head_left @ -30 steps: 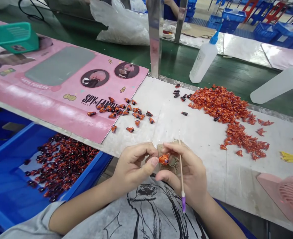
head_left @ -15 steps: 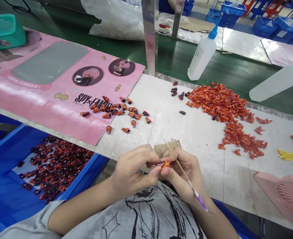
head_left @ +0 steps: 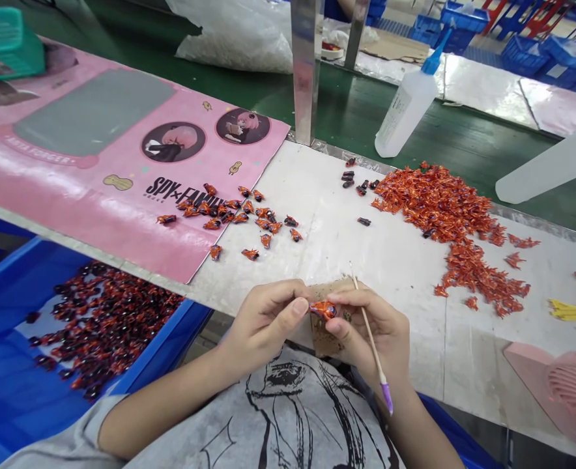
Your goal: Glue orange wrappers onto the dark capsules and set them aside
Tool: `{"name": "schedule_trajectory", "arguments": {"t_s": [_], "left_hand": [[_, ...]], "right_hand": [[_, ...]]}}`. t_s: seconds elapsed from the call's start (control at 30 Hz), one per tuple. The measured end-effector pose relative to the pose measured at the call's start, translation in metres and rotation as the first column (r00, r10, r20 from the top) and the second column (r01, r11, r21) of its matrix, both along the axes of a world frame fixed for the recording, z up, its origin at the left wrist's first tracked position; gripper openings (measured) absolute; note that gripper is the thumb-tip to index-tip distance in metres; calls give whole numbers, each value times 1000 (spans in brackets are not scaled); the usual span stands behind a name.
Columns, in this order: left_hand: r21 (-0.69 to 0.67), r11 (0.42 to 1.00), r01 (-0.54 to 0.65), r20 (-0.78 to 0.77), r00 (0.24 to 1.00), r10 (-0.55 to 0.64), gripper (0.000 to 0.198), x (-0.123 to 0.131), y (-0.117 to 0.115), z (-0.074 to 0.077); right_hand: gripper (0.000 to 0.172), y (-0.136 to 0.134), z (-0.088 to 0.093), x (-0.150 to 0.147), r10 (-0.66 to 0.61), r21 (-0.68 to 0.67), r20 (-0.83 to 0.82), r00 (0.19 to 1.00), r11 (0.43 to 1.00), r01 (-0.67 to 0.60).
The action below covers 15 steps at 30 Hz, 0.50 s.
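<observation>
In front of my chest, my left hand (head_left: 272,320) and my right hand (head_left: 378,329) pinch a small orange plastic figure part (head_left: 323,310) between thumbs and fingertips. A thin wooden stick (head_left: 372,335) with a purple end is tucked in my right hand, its purple end pointing down toward my wrist. Behind the hands, a brown cardboard piece (head_left: 324,339) sits at the table's front edge. Beyond them, several orange-and-black parts (head_left: 266,225) lie scattered across the white surface and the pink mat (head_left: 122,215).
At right is a heap of orange parts (head_left: 437,205), with a few black pieces (head_left: 363,187) beside it. Two white bottles (head_left: 405,111) stand behind. A blue bin (head_left: 171,339) of parts is at lower left. A pink fan-like object (head_left: 569,384) and yellow item (head_left: 574,309) are at right.
The orange part has turned in my fingers and shows more of its side. The stick has swung more upright, and my hands are slightly farther apart.
</observation>
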<state>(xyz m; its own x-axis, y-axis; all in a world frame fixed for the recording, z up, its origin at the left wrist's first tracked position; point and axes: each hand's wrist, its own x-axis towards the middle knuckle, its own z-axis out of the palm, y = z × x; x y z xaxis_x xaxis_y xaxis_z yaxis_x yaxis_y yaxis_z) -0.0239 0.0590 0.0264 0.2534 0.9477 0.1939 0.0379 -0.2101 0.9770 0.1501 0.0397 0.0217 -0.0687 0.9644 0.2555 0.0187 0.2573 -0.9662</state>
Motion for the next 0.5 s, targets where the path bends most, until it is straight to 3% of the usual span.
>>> {"name": "schedule_trajectory", "arguments": {"t_s": [0.13, 0.33, 0.43, 0.5], "left_hand": [[149, 988, -40, 28, 999, 37, 20, -5, -2, -6], [296, 954, -48, -88, 993, 78, 12, -8, 0, -6], [394, 910, -127, -250, 938, 240, 8, -23, 13, -17], [470, 861, -194, -385, 833, 398, 6, -41, 27, -31]], "right_hand": [[20, 2, -1, -1, 25, -89, -74, 997, 996, -31], [25, 7, -6, -2, 80, -170, -26, 996, 982, -83], [23, 10, -10, 5, 24, -173, 113, 993, 985, -4], [20, 10, -12, 14, -31, -149, 194, 980, 987, 61]]}}
